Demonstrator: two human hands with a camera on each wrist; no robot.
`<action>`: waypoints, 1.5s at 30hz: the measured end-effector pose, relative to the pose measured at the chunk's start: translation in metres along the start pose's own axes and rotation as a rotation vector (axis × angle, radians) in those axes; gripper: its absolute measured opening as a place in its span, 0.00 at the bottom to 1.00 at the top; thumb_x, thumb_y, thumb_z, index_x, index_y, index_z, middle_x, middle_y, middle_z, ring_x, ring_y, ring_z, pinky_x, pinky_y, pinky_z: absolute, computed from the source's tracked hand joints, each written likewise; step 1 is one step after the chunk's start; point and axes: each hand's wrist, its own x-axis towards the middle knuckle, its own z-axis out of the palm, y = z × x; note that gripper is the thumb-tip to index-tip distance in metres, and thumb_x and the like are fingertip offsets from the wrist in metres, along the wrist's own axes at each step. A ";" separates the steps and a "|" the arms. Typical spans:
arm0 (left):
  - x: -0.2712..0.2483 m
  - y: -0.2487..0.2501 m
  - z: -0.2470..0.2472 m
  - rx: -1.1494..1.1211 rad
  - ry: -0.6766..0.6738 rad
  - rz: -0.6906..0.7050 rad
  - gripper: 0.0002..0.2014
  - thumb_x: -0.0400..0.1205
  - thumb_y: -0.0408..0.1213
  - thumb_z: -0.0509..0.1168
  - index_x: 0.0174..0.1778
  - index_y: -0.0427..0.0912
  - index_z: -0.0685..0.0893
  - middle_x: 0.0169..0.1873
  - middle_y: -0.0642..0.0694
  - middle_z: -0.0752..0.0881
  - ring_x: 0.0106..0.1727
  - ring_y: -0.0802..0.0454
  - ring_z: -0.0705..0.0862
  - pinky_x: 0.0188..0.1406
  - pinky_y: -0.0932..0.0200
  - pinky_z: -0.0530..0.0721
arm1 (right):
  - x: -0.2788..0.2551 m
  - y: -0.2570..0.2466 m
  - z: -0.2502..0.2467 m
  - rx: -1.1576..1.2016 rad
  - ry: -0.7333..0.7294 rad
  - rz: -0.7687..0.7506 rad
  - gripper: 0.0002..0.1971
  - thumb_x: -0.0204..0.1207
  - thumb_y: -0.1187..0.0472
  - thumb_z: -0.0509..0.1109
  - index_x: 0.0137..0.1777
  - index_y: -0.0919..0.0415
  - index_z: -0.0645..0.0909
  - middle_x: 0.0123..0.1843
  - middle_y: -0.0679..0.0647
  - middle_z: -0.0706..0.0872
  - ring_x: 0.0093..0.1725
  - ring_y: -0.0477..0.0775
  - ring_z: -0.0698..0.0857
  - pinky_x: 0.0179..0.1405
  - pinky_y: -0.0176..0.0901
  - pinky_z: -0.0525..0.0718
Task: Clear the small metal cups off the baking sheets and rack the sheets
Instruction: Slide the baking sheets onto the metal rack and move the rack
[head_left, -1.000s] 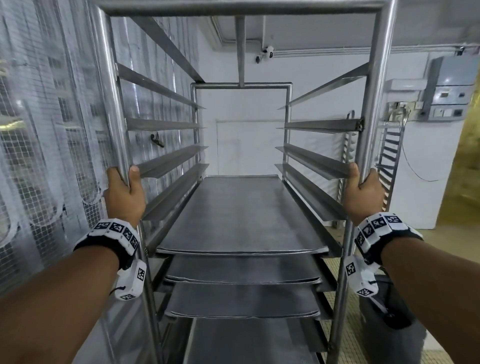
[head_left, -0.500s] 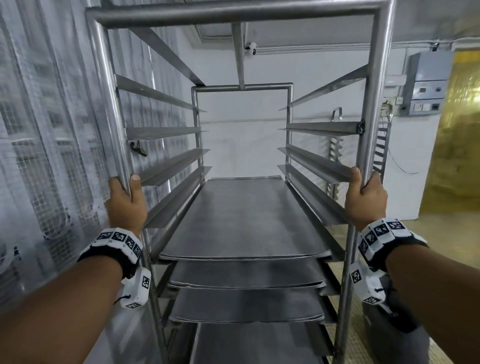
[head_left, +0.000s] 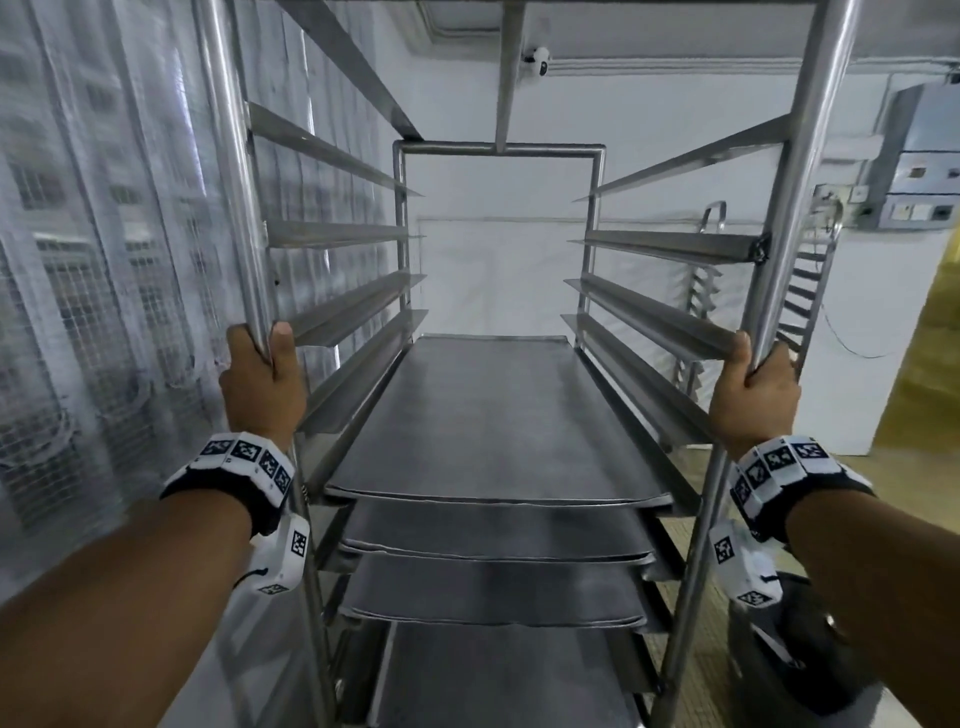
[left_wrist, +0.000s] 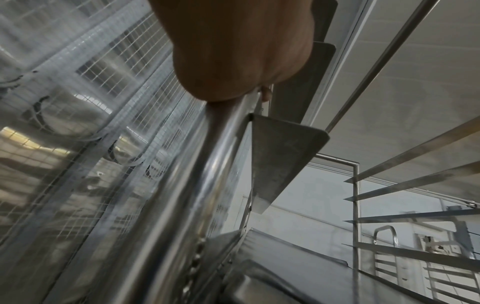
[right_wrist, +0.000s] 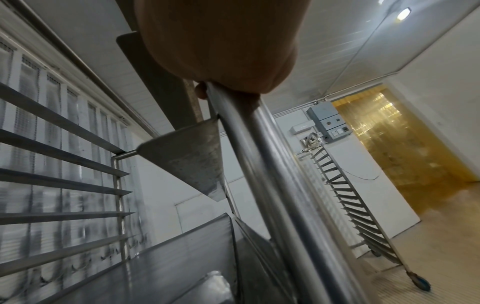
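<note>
Both hands grip a steel tray rack's front posts.
Left hand (head_left: 262, 387) and right hand (head_left: 753, 397) clasp the rack (head_left: 802, 171); 4 baking sheets (head_left: 493, 421) sit on its lower runners.

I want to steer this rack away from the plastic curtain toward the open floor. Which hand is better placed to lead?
Probably the left hand: it grips the rack's post on the curtain side and can push away. The right hand grips the opposite post, beside open floor, and can only guide.
</note>
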 end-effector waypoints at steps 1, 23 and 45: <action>-0.003 0.003 0.004 0.011 0.009 -0.008 0.26 0.91 0.57 0.54 0.62 0.32 0.72 0.39 0.32 0.82 0.40 0.30 0.84 0.35 0.45 0.75 | 0.006 0.003 0.001 0.002 -0.012 -0.002 0.27 0.88 0.42 0.54 0.57 0.71 0.72 0.46 0.74 0.83 0.46 0.76 0.82 0.42 0.58 0.76; 0.001 0.009 0.094 0.040 0.084 0.005 0.24 0.92 0.50 0.55 0.64 0.28 0.75 0.32 0.46 0.76 0.37 0.44 0.76 0.35 0.53 0.67 | 0.086 0.060 0.082 0.079 -0.040 -0.033 0.28 0.87 0.41 0.55 0.58 0.72 0.73 0.50 0.75 0.85 0.49 0.76 0.84 0.47 0.60 0.78; 0.109 -0.079 0.199 0.006 -0.031 -0.042 0.26 0.92 0.55 0.52 0.67 0.32 0.72 0.51 0.23 0.86 0.50 0.24 0.85 0.41 0.46 0.72 | 0.116 0.063 0.222 0.032 0.007 -0.031 0.27 0.88 0.43 0.55 0.62 0.73 0.73 0.49 0.74 0.84 0.47 0.74 0.84 0.42 0.49 0.71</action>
